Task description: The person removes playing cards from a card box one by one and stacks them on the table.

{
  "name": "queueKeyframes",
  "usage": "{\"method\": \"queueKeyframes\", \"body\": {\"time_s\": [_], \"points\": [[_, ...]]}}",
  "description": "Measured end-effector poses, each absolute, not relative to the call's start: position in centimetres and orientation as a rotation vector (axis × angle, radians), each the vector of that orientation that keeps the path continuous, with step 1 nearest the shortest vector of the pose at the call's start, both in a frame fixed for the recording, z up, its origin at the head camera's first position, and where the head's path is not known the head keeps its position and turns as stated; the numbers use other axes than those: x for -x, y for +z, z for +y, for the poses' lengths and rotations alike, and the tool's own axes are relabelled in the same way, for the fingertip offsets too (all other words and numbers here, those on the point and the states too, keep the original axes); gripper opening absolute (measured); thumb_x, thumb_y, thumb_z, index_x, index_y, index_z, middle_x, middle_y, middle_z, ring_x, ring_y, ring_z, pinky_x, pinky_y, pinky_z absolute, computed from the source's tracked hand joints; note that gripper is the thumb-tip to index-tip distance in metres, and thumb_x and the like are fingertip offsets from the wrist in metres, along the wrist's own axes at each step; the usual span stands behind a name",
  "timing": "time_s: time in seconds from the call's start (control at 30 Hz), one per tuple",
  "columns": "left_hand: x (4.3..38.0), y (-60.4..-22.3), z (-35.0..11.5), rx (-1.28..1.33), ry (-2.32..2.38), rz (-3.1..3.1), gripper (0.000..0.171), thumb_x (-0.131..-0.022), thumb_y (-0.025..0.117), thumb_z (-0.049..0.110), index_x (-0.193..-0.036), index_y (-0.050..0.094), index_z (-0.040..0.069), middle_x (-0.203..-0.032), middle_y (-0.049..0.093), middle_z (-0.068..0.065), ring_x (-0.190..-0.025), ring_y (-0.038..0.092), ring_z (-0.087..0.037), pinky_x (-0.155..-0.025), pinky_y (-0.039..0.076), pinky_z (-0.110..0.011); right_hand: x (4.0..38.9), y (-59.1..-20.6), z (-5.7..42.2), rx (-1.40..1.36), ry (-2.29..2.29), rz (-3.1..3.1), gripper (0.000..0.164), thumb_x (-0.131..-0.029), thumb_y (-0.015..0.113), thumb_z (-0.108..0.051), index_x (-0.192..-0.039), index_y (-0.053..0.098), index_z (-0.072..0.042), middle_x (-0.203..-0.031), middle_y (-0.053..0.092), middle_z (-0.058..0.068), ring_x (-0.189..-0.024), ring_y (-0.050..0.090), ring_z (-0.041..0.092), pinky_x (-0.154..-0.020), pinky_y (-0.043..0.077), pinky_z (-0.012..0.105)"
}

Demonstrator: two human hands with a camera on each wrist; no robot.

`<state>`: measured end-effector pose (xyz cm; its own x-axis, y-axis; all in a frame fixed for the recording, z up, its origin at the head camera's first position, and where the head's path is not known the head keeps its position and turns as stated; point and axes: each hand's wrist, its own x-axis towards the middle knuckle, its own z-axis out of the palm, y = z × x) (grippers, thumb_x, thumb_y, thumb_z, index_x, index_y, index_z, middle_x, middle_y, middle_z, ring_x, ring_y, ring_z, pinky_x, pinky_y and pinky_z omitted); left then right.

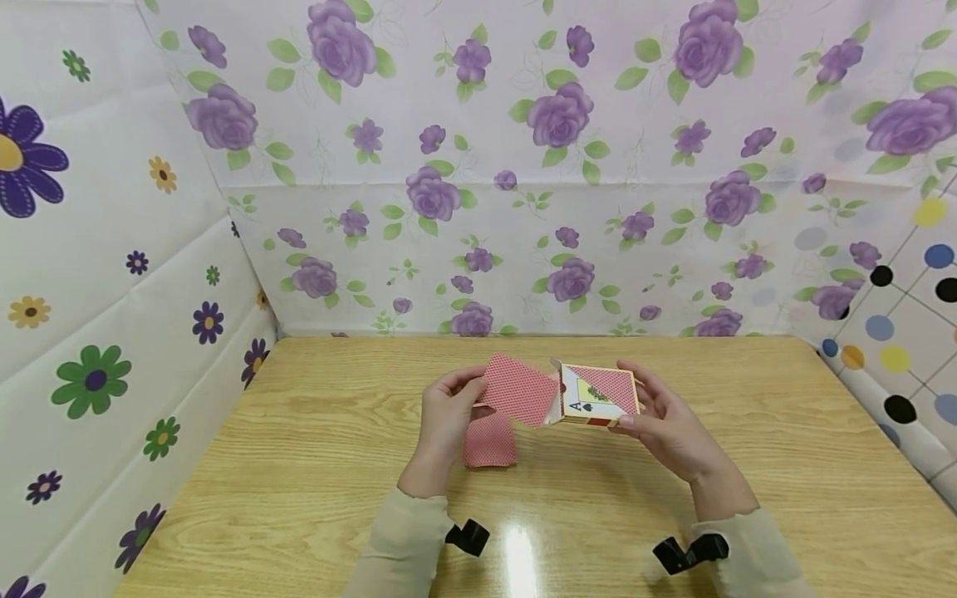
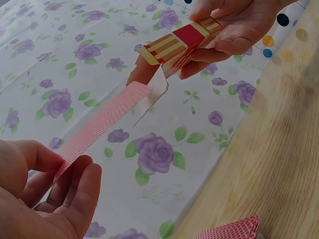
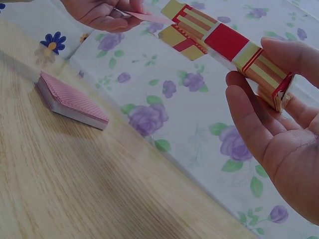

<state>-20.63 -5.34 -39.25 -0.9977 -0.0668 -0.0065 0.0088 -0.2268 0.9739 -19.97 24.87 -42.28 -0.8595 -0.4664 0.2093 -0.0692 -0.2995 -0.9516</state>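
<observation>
My left hand (image 1: pixel 451 415) pinches a red-patterned playing card (image 1: pixel 521 389) by its left edge, between thumb and fingers. The card's far end lies right at the mouth of the card box (image 1: pixel 601 392), overlapping its raised flap. Gripped by its right end, the box is in my right hand (image 1: pixel 668 419), thumb on the near side and fingers behind. An ace of spades is printed on the box's face, and its flaps stand open toward the left hand. A deck of red-backed cards (image 3: pixel 72 102) lies stacked on the table below the left hand.
The wooden table (image 1: pixel 321 432) stretches to a back wall hung with purple-rose cloth (image 1: pixel 449 249). Flower-printed cloth (image 1: pixel 134 332) covers the left side, dotted cloth (image 1: pixel 897 357) the right. Black wrist straps (image 1: pixel 468 538) sit on both sleeves.
</observation>
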Motion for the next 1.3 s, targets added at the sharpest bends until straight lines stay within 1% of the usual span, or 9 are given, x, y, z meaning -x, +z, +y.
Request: {"method": "queueKeyframes", "body": {"time_s": [0.13, 0.37, 0.67, 0.87, 1.13, 1.3], "points": [[20.66, -39.24, -5.34, -0.085, -2.414, -1.925, 0.022, -0.090, 0.061, 0.005, -0.109, 0.066, -0.004, -0.084, 0.062, -0.001, -0.073, 0.063, -0.010, -0.060, 0.056, -0.023, 20.03, -42.33, 24.87, 0.673, -2.241, 1.689, 0.074, -0.090, 0.047, 0.013, -0.151, 0.015, -0.014, -0.134, 0.042, 0.003, -0.114, 0.055, 0.014, -0.088, 0.053, 0.030], [20.67, -39.22, -5.41, -0.087, -2.400, -1.942, 0.022, -0.091, 0.061, 0.006, -0.110, 0.065, -0.004, -0.085, 0.062, -0.001, -0.073, 0.062, -0.010, -0.060, 0.056, -0.022, 20.04, -42.20, 24.80, 0.691, -2.237, 1.688, 0.072, -0.091, 0.047, 0.012, -0.150, 0.016, -0.015, -0.132, 0.045, 0.003, -0.112, 0.056, 0.015, -0.088, 0.053, 0.031], [20.80, -39.22, -5.47, -0.085, -2.406, -1.933, 0.023, -0.091, 0.058, 0.004, -0.111, 0.065, -0.004, -0.087, 0.063, -0.003, -0.072, 0.062, -0.010, -0.058, 0.054, -0.021, 20.08, -42.24, 24.78, 0.665, -2.234, 1.695, 0.074, -0.090, 0.048, 0.013, -0.151, 0.017, -0.015, -0.135, 0.042, 0.002, -0.114, 0.055, 0.014, -0.089, 0.053, 0.030], [20.80, -39.09, -5.60, -0.086, -2.393, -1.944, 0.023, -0.092, 0.058, 0.006, -0.111, 0.065, -0.003, -0.088, 0.063, -0.002, -0.072, 0.061, -0.009, -0.058, 0.053, -0.020, 20.08, -42.25, 24.80, 0.660, -2.233, 1.702, 0.074, -0.090, 0.048, 0.013, -0.151, 0.017, -0.015, -0.135, 0.041, 0.002, -0.114, 0.055, 0.014, -0.089, 0.053, 0.030], [20.86, -39.03, -5.79, -0.123, -2.347, -1.972, 0.026, -0.090, 0.061, 0.008, -0.113, 0.062, -0.004, -0.083, 0.062, 0.000, -0.071, 0.060, -0.008, -0.058, 0.053, -0.020, 19.99, -42.23, 24.88, 0.674, -2.231, 1.697, 0.076, -0.090, 0.047, 0.013, -0.152, 0.009, -0.010, -0.135, 0.043, 0.001, -0.113, 0.056, 0.014, -0.087, 0.054, 0.030], [20.90, -39.20, -5.96, -0.116, -2.352, -1.961, 0.024, -0.089, 0.062, 0.007, -0.111, 0.062, -0.002, -0.083, 0.062, 0.000, -0.070, 0.059, -0.008, -0.056, 0.052, -0.020, 19.97, -42.28, 24.83, 0.657, -2.238, 1.695, 0.074, -0.090, 0.047, 0.013, -0.151, 0.015, -0.015, -0.134, 0.043, 0.002, -0.113, 0.056, 0.014, -0.088, 0.054, 0.030]]}}
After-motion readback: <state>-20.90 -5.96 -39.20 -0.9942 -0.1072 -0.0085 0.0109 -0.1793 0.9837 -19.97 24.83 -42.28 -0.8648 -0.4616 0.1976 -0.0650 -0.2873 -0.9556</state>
